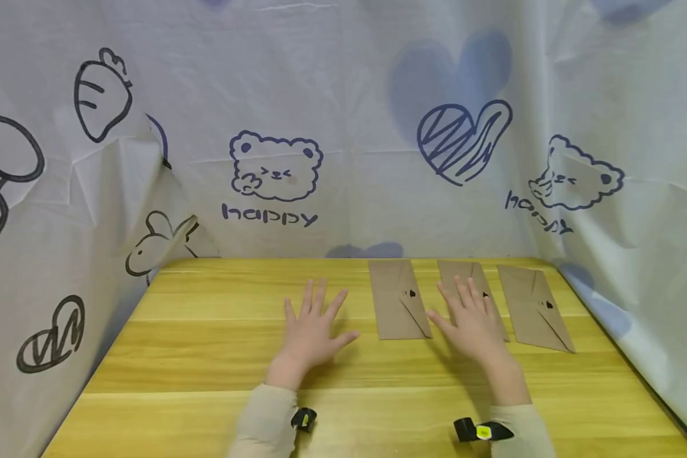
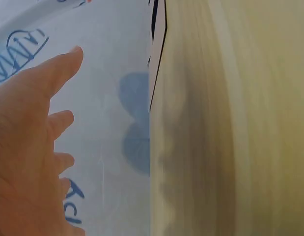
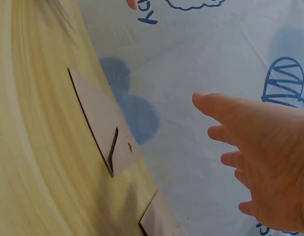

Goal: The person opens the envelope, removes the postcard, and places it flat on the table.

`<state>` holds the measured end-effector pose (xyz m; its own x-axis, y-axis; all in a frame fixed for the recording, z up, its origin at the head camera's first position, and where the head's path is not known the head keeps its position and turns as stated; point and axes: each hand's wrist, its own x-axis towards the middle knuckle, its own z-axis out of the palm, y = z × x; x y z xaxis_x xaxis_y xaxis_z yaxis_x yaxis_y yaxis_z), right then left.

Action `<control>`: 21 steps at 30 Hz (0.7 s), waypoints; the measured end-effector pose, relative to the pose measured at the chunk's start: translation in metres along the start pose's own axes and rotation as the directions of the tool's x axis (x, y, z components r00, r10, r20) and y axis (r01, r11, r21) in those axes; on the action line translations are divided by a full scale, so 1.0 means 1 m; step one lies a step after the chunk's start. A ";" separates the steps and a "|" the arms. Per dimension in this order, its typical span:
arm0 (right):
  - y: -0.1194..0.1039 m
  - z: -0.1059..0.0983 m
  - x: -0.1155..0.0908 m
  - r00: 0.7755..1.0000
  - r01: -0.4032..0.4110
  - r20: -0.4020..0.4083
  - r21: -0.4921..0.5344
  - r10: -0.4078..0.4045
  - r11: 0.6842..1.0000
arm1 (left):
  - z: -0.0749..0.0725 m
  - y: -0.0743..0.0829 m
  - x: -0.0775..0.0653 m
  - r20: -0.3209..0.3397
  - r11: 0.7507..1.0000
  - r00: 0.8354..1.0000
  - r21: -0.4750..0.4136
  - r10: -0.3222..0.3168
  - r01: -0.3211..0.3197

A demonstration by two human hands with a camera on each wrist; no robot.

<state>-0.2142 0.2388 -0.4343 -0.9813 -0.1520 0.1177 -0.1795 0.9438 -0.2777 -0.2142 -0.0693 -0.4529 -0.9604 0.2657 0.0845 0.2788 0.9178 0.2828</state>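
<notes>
Three brown paper envelopes lie in a row on the right half of the wooden table: a left envelope, a middle envelope and a right envelope. Each has a flap and a small dark mark. My left hand, fingers spread, is over the table to the left of the envelopes and holds nothing. Fingers also spread, my right hand hovers over the middle envelope and hides part of it. In the right wrist view that hand is raised above the table, apart from the left envelope.
The wooden table runs back to a white cloth with drawn bears, hearts and the word "happy". This cloth also hangs along both sides. Black straps with yellow marks sit at both wrists.
</notes>
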 end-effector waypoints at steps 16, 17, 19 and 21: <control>0.007 0.024 0.007 0.995 0.066 0.069 0.031 -0.068 0.997 | 0.017 0.034 0.059 0.096 0.984 0.981 0.041 0.171 -0.175; 0.007 0.025 0.007 0.994 0.067 0.081 0.039 -0.070 0.997 | 0.019 0.036 0.064 0.107 0.983 0.979 0.048 0.173 -0.179; 0.006 0.028 0.006 0.991 0.073 0.104 0.065 -0.079 0.995 | 0.022 0.040 0.070 0.130 0.982 0.976 0.053 0.173 -0.181; 0.006 0.031 0.005 0.988 0.071 0.133 0.088 -0.082 0.994 | 0.025 0.044 0.074 0.153 0.983 0.974 0.053 0.168 -0.178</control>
<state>-0.2219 0.2343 -0.4647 -0.9637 -0.2666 0.0124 -0.2538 0.9011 -0.3516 -0.2731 -0.0016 -0.4584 -0.8888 0.4579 -0.0167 0.4445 0.8704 0.2119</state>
